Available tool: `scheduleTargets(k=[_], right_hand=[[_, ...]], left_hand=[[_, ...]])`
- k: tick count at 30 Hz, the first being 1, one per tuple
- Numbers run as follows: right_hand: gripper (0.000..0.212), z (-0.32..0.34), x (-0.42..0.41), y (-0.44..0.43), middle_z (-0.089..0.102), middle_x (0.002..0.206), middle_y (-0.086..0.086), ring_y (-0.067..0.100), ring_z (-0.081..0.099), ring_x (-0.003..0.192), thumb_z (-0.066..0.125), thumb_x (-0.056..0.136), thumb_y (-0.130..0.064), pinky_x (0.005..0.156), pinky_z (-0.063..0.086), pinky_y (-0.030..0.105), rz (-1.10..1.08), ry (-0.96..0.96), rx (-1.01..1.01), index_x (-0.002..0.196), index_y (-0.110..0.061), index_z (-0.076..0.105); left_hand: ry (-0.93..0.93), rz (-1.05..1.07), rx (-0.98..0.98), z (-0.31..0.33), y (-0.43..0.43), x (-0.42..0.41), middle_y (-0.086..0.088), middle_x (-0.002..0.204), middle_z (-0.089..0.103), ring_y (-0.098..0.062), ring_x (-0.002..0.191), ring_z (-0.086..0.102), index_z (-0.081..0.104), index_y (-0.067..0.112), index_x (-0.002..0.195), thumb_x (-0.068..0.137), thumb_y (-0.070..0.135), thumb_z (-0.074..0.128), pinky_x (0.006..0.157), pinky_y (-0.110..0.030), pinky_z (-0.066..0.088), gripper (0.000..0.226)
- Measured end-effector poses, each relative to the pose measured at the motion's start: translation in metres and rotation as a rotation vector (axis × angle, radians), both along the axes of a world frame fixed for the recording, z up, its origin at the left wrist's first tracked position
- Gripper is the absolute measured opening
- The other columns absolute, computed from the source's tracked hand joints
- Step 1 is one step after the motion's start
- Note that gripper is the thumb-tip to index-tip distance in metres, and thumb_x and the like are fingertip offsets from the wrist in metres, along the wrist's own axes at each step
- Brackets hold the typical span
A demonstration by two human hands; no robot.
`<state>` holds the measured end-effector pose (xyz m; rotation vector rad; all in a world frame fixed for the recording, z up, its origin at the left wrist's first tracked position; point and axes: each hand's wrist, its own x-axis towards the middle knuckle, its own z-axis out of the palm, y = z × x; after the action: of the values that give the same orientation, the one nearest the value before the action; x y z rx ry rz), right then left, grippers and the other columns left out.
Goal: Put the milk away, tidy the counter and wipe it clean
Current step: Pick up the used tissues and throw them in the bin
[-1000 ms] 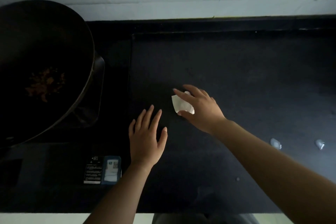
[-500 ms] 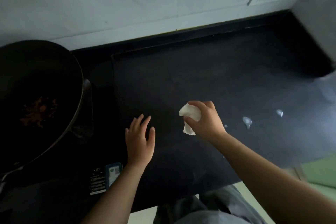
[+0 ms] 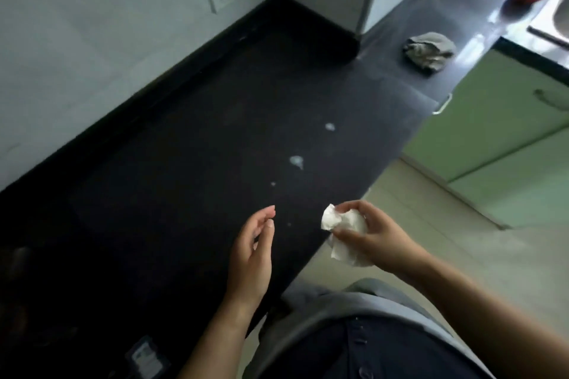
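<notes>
3 or 4 white wet spots (image 3: 296,161) are still sitting on the dark counter (image 3: 191,144), so the wiping is not finished. The right hand (image 3: 366,235) is pinching a crumpled white tissue (image 3: 341,224) between its thumb and fingers, just off the counter's front edge. The left hand (image 3: 254,252) is hanging loose and half curled above the counter, holding nothing. No milk is showing anywhere, so I am guessing it is already put away. A grey rag (image 3: 429,51) is lying far along the counter, maybe still needing tidying.
</notes>
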<state>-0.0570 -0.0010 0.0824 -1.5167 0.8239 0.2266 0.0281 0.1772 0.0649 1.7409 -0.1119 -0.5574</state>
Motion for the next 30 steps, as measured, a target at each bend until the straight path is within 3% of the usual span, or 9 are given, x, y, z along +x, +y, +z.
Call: scheduleTargets(k=[3,6,9,13,17,20,25,30], right_hand=[[0.042,0.004,-0.054,-0.037,0.062,0.111,0.009,0.025,0.065,0.094,0.071,0.079,-0.022,0.081,0.056,0.042,-0.199,-0.028,-0.005,0.117,-0.029,0.053],[0.041,0.005,-0.121,-0.075,0.062,0.112,0.009,0.024,0.063,0.092,0.069,0.081,-0.023,0.083,0.052,0.041,-0.411,-0.093,0.015,0.117,-0.033,0.052],[0.03,0.015,-0.198,-0.112,0.063,0.103,0.005,0.021,0.064,0.086,0.065,0.085,-0.022,0.076,0.053,0.036,-0.608,-0.144,-0.016,0.111,-0.033,0.054],[0.027,0.026,-0.31,-0.16,0.06,0.092,0.001,0.012,0.058,0.073,0.061,0.087,-0.025,0.059,0.05,0.021,-0.867,-0.113,-0.199,0.111,-0.026,0.051],[0.022,0.027,-0.415,-0.186,0.061,0.084,-0.005,-0.002,0.057,0.061,0.06,0.087,-0.028,0.054,0.045,0.009,-1.172,-0.032,-0.318,0.107,-0.025,0.052],[0.012,0.023,-0.475,-0.191,0.064,0.078,-0.007,-0.005,0.055,0.057,0.056,0.089,-0.025,0.056,0.044,0.011,-1.383,-0.007,-0.333,0.1,-0.022,0.056],[0.008,0.007,-0.534,-0.2,0.062,0.075,-0.006,-0.001,0.056,0.059,0.052,0.091,-0.026,0.056,0.044,0.013,-1.546,-0.002,-0.214,0.095,-0.025,0.059],[0.006,-0.012,-0.563,-0.26,0.062,0.081,-0.009,0.0,0.057,0.068,0.053,0.091,-0.029,0.065,0.042,0.02,-1.556,0.077,-0.226,0.094,-0.031,0.059]], left_hand=[[-0.009,-0.186,0.007,0.005,-0.05,-0.015,0.012,0.111,0.063,0.004,0.104,0.057,0.061,0.027,0.106,0.095,0.014,0.043,0.087,-0.009,0.044,0.024],[-0.039,-0.377,0.03,0.008,-0.116,-0.039,0.011,0.109,0.063,0.006,0.099,0.058,0.061,0.025,0.107,0.096,0.015,0.043,0.087,-0.01,0.043,0.023],[-0.027,-0.544,0.015,0.012,-0.193,-0.085,0.011,0.106,0.064,0.001,0.099,0.059,0.061,0.025,0.104,0.096,0.015,0.044,0.087,-0.009,0.043,0.022],[-0.045,-0.829,-0.012,0.017,-0.296,-0.182,0.012,0.103,0.064,0.012,0.09,0.057,0.062,0.023,0.105,0.096,0.016,0.044,0.08,-0.004,0.042,0.022],[-0.031,-1.144,-0.042,0.014,-0.38,-0.292,0.008,0.099,0.065,0.01,0.084,0.058,0.062,0.017,0.106,0.095,0.013,0.046,0.077,-0.005,0.041,0.021],[-0.021,-1.315,-0.037,0.016,-0.419,-0.358,0.009,0.097,0.066,0.01,0.082,0.058,0.062,0.018,0.105,0.094,0.014,0.046,0.074,-0.005,0.041,0.019],[-0.045,-1.462,0.027,0.018,-0.471,-0.413,0.007,0.1,0.068,0.003,0.092,0.061,0.064,0.018,0.105,0.094,0.016,0.046,0.08,-0.012,0.043,0.02],[-0.048,-1.504,0.081,0.011,-0.541,-0.445,0.01,0.096,0.071,0.003,0.089,0.061,0.064,0.023,0.102,0.095,0.02,0.047,0.074,-0.009,0.045,0.019]])
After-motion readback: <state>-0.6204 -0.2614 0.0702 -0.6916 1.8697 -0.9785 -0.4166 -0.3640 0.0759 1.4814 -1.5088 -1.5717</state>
